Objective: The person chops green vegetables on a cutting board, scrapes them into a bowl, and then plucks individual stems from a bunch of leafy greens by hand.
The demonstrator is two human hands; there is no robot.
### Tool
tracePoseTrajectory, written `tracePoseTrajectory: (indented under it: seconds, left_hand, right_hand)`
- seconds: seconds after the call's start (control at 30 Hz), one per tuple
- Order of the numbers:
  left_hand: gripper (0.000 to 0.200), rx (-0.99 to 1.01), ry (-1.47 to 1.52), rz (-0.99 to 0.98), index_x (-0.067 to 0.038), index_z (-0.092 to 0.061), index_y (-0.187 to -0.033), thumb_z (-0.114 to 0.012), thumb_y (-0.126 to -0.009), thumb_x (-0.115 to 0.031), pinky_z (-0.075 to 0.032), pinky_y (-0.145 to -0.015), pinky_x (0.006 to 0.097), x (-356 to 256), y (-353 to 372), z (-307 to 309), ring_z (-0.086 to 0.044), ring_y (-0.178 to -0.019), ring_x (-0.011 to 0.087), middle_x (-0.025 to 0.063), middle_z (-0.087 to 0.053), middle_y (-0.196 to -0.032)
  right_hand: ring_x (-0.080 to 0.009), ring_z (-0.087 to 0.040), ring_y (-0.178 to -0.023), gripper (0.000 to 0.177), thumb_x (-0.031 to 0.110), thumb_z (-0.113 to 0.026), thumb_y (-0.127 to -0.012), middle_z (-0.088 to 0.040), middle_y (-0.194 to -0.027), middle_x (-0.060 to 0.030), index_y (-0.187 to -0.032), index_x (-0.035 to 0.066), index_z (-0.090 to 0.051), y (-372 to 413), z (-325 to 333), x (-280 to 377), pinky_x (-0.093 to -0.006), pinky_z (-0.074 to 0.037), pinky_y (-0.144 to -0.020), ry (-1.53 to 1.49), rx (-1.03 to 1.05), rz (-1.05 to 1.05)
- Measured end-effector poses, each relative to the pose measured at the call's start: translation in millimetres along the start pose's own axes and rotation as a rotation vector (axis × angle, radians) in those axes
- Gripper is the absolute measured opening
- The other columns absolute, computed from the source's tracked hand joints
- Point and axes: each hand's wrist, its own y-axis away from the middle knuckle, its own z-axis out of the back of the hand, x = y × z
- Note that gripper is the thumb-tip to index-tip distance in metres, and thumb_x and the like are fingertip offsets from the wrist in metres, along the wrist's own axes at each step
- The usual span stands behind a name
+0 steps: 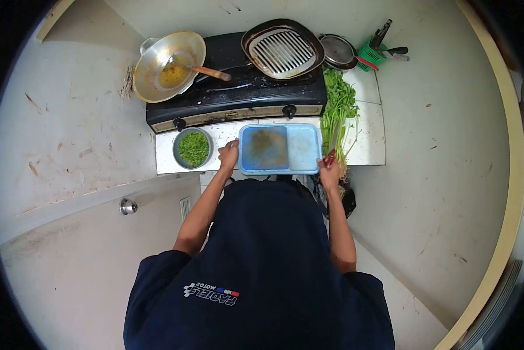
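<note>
A light blue plastic cutting board (304, 147) with a darker, stained panel on its left half is at the counter's front edge, before my body. My left hand (228, 154) grips its left edge, fingers closed. At the lower right corner, my right hand (329, 170) is closed round the red handle of a knife (335, 137) and also touches the board's edge. The knife's blade points away from me, over a bunch of leafy green stalks (339, 99). Left of my left hand stands a grey bowl (176, 157) full of chopped greens (193, 148).
Behind the board is a black two-burner stove (232, 108). It carries a wok (145, 81) with a wooden-handled spatula (212, 73) and a grill pan (282, 53). Another pan (338, 51) and a green basket of utensils (371, 53) stand at the back right. Walls close in both sides.
</note>
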Motion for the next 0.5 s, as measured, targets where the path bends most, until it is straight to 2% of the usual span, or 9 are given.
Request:
tracePoseTrajectory:
  seconds: [0.03, 0.07, 0.17, 0.2, 0.3, 0.33, 0.43, 0.5]
  left_hand:
    - [0.063, -0.049, -0.059, 0.009, -0.008, -0.063, -0.137, -0.050, -0.099, -0.056, -0.026, -0.117, 0.0527, 0, -4, -4, -0.050, -0.130, 0.0382, 0.0282, -0.053, -0.137]
    - [0.066, -0.090, -0.095, 0.009, -0.010, -0.062, -0.139, -0.049, -0.098, -0.059, -0.018, -0.119, 0.0560, 3, -5, -7, -0.049, -0.132, 0.0394, 0.0270, -0.053, -0.138]
    - [0.066, -0.121, -0.009, -0.006, -0.009, -0.061, -0.139, -0.050, -0.097, -0.060, -0.016, -0.120, 0.0543, 22, -20, -12, -0.050, -0.133, 0.0385, 0.0246, -0.057, -0.136]
    - [0.066, -0.155, 0.020, -0.012, -0.007, -0.061, -0.139, -0.054, -0.097, -0.057, -0.025, -0.119, 0.0497, 15, -10, -12, -0.053, -0.132, 0.0379, 0.0241, -0.061, -0.135]
    - [0.066, -0.176, 0.163, -0.061, -0.004, -0.061, -0.138, -0.059, -0.096, -0.055, -0.037, -0.113, 0.0434, 20, -8, -13, -0.057, -0.128, 0.0375, 0.0262, -0.062, -0.134]
    - [0.066, -0.212, 0.137, -0.063, 0.000, -0.060, -0.137, -0.061, -0.096, -0.051, -0.044, -0.107, 0.0389, 17, -5, -13, -0.060, -0.124, 0.0372, 0.0270, -0.063, -0.133]
    - [0.065, -0.243, 0.140, -0.131, 0.002, -0.060, -0.137, -0.060, -0.097, -0.050, -0.044, -0.107, 0.0392, 5, 4, -10, -0.061, -0.122, 0.0365, 0.0274, -0.064, -0.130]
    - [0.059, -0.257, 0.137, -0.137, 0.005, -0.066, -0.128, -0.064, -0.096, -0.045, -0.046, -0.102, 0.0385, -7, 11, -11, -0.065, -0.115, 0.0361, 0.0294, -0.068, -0.120]
  right_hand:
    - [-0.0197, -0.063, -0.089, 0.044, 0.010, -0.076, -0.087, -0.066, -0.095, -0.0094, -0.123, -0.006, -0.058, -2, -3, 5, -0.0331, -0.050, -0.085, -0.026, 0.030, -0.011]
    - [-0.0209, -0.065, -0.092, 0.048, 0.010, -0.075, -0.087, -0.068, -0.098, -0.0104, -0.128, -0.006, -0.056, -7, -8, 2, -0.0340, -0.050, -0.087, -0.001, 0.036, -0.007]
    - [-0.0215, -0.066, -0.094, 0.052, 0.009, -0.074, -0.088, -0.069, -0.100, -0.0101, -0.134, -0.006, -0.053, -21, -17, -8, -0.0338, -0.050, -0.088, -0.071, 0.074, 0.017]
    - [-0.0251, -0.068, -0.099, 0.049, 0.007, -0.072, -0.089, -0.070, -0.105, -0.0137, -0.132, -0.006, -0.053, -19, -11, 10, -0.0359, -0.051, -0.090, 0.030, 0.113, 0.005]
    - [-0.0310, -0.070, -0.104, 0.044, 0.007, -0.072, -0.088, -0.071, -0.110, -0.0186, -0.127, -0.005, -0.055, -28, -13, 10, -0.0397, -0.052, -0.090, 0.101, 0.141, 0.126]
    - [-0.0356, -0.069, -0.107, 0.039, 0.007, -0.069, -0.089, -0.070, -0.112, -0.0222, -0.123, -0.005, -0.055, -31, -12, 11, -0.0428, -0.053, -0.090, 0.165, 0.156, 0.131]
    - [-0.0361, -0.069, -0.105, 0.038, 0.007, -0.068, -0.089, -0.070, -0.110, -0.0218, -0.124, -0.004, -0.055, -32, -11, 17, -0.0423, -0.053, -0.089, 0.159, 0.186, 0.171]
    - [-0.0356, -0.069, -0.105, 0.038, 0.006, -0.067, -0.090, -0.070, -0.110, -0.0215, -0.124, -0.004, -0.055, -36, -11, 20, -0.0418, -0.052, -0.090, 0.200, 0.247, 0.144]
